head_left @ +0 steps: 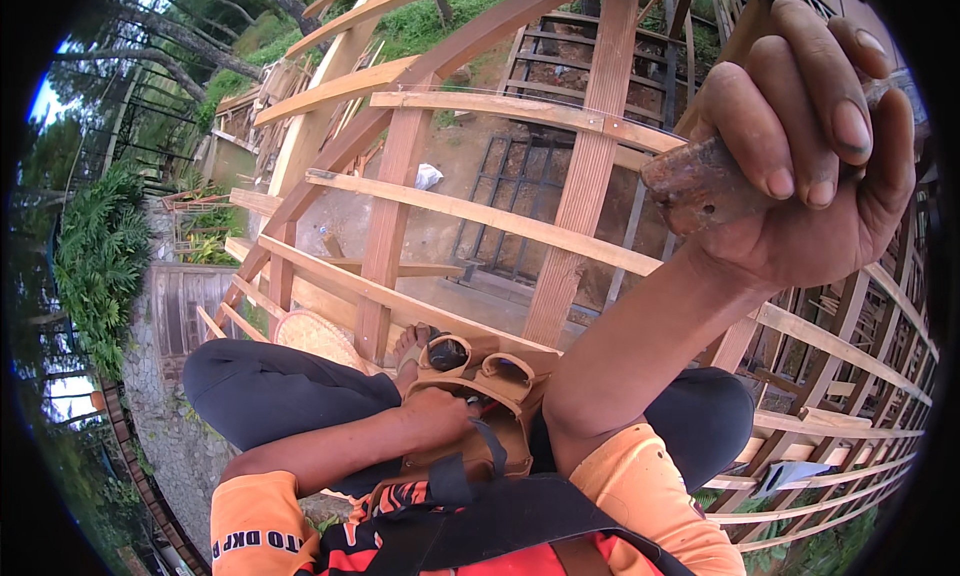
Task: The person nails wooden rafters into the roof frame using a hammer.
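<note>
My right hand [790,146] is raised at the upper right, fingers wrapped round a worn, reddish-brown flat piece with a small hole near its end [700,188]. It looks like a tool's handle; its other end lies behind the fingers, so I cannot make out its kind. Lower down, my left hand [440,418] reaches into a tan tool pouch [470,456] at my waist. The pouch hides its fingers. A dark rounded thing [448,353] sticks out of one of the pouch's pockets.
I sit among timber framing: light battens [480,216] cross thicker reddish-brown rafters [590,176], with open gaps between. The ground [330,211] lies well below, with a dark metal grid [510,201] on it. A woven pale hat-like thing [315,338] is beside my left knee.
</note>
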Action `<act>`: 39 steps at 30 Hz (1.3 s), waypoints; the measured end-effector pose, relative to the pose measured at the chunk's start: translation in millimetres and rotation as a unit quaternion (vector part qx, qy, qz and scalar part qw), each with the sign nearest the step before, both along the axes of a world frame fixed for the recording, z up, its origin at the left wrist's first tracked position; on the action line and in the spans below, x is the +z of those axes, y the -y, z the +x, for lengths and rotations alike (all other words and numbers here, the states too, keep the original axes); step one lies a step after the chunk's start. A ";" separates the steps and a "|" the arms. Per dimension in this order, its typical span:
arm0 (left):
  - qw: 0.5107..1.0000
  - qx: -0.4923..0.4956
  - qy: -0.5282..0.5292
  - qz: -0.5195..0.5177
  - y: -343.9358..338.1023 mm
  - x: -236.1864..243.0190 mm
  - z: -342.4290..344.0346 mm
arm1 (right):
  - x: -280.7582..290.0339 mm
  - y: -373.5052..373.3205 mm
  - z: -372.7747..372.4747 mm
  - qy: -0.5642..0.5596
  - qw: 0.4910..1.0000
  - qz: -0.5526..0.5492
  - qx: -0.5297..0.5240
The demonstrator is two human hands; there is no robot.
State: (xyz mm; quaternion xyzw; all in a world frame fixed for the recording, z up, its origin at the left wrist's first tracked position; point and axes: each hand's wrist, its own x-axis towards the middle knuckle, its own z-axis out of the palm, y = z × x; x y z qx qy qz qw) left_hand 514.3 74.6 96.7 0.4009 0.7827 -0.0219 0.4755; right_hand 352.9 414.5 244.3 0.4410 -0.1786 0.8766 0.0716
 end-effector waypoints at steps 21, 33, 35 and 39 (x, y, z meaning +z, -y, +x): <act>0.652 0.547 -0.152 0.503 163.0 -75.7 -281.6 | -153.4 143.0 -57.5 0.462 0.726 0.471 -0.195; 0.691 0.499 -0.293 0.433 163.9 -152.0 -280.2 | -252.0 172.9 -10.4 0.354 0.466 0.746 -0.317; 0.672 0.518 -0.297 0.438 163.7 -150.2 -276.2 | -258.0 178.1 -8.1 0.335 0.467 0.743 -0.344; 0.603 0.545 -0.286 0.507 166.5 -166.5 -272.8 | -256.8 184.6 -6.8 0.292 0.473 0.744 -0.370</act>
